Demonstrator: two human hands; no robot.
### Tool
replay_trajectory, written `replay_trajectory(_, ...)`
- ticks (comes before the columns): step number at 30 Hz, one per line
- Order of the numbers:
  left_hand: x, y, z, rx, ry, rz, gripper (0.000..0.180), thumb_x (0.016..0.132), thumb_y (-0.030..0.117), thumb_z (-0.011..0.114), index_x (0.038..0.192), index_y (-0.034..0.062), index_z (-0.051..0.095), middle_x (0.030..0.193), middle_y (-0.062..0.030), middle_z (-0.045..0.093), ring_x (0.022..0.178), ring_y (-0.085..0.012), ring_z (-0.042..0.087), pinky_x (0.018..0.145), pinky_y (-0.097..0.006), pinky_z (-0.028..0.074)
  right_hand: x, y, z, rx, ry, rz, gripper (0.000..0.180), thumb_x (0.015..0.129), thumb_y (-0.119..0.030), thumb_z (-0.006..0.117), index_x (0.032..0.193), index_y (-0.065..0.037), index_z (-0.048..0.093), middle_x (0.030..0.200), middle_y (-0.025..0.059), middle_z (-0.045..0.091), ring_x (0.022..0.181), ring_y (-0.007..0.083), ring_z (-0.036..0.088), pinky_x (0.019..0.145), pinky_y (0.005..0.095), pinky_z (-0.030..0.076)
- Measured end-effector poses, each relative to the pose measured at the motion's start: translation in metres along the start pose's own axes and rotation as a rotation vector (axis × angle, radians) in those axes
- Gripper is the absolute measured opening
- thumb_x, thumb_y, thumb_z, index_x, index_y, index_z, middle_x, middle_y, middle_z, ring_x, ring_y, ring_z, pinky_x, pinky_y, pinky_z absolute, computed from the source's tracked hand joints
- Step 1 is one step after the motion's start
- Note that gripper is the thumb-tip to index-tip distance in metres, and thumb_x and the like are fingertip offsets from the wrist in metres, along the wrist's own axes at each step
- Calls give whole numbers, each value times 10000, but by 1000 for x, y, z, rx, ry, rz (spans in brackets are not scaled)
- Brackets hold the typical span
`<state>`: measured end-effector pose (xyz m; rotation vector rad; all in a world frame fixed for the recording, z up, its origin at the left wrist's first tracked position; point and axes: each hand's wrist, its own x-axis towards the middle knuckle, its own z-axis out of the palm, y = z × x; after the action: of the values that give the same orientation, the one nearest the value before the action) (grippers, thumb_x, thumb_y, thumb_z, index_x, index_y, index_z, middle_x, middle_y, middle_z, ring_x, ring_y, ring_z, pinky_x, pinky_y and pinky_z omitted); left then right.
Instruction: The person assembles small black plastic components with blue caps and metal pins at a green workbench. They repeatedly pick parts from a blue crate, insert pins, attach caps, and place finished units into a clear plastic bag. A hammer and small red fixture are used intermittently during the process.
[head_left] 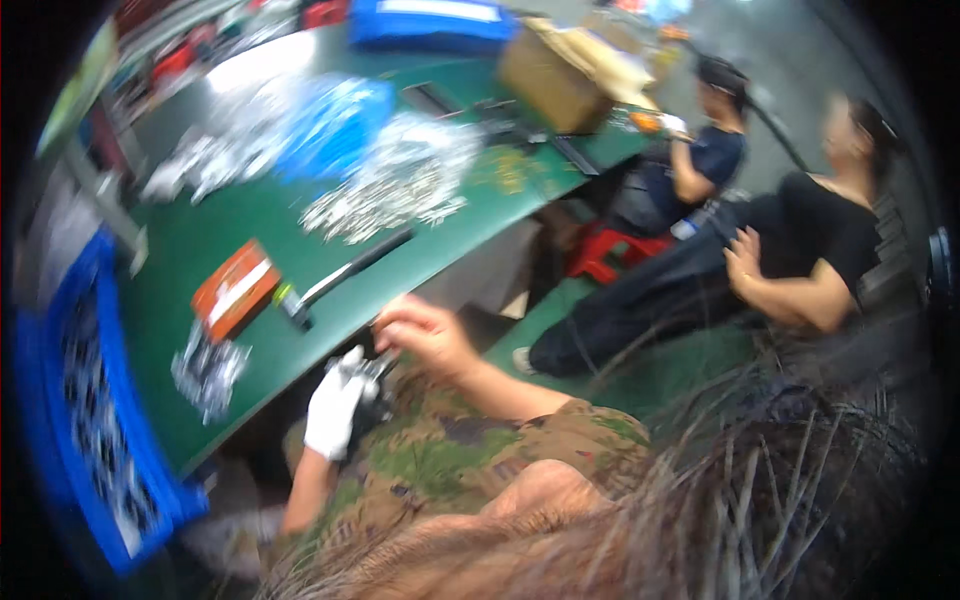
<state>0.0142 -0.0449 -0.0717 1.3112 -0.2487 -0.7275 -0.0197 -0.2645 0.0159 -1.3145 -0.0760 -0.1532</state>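
My left hand (335,405), in a white glove, is closed at the table's near edge. Small dark and silvery parts show at its fingers, too blurred to name. Just to its right, my bare right hand (428,335) has its fingers curled into a pinch above those parts. Whatever the right fingers hold, if anything, is too small to make out. Beyond both hands a hammer (355,268) with a black handle lies on the green table (300,365). An orange box (235,290) with a pale label lies left of its head, and a clear plastic bag (210,375) rests nearer.
Small metal parts (380,200) are heaped on the table near a blue plastic bag (340,120). A blue crate (115,420) stands at the left. A cardboard box (555,80) and blue bin (430,25) are farther back. Two people (700,150) sit on the right.
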Motion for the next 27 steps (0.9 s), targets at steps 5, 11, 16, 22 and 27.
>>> replay_trajectory(5,-22,54,13,236,66,27,458,1023,208,584,1442,29,540,1157,-44,684,961,-116,621,916,-289,506,-14,4,-7,-339,-60,-159,113,917,-2,676,1017,5,728,1005,46,655,895,135,619,789,264,497)
replay_trajectory(11,-30,40,16,104,112,53,448,1012,171,623,1433,35,551,1066,-24,694,881,-80,612,827,-258,520,-15,-3,3,-551,-261,-230,127,878,-13,700,1003,-15,722,978,81,666,920,204,636,815,316,503)
replay_trajectory(16,-30,47,16,30,87,15,478,1020,122,593,1469,-13,500,1037,-59,677,851,-103,611,803,-270,527,-4,-8,1,-738,-245,-348,134,858,35,682,985,4,712,958,85,674,928,218,631,835,317,500)
replay_trajectory(22,-28,48,4,-371,69,61,438,1001,121,617,1410,-18,541,1089,-80,687,901,-128,643,824,-274,532,9,-9,-10,-706,-78,-338,147,849,-18,715,992,-49,732,967,64,696,945,238,645,883,345,483)
replay_trajectory(27,-28,46,-8,-334,79,119,453,1019,131,583,1432,-38,504,1069,-92,683,910,-150,636,849,-281,515,68,-27,-29,-1209,12,-672,123,855,-66,710,972,-90,739,937,52,682,932,255,634,866,382,442)
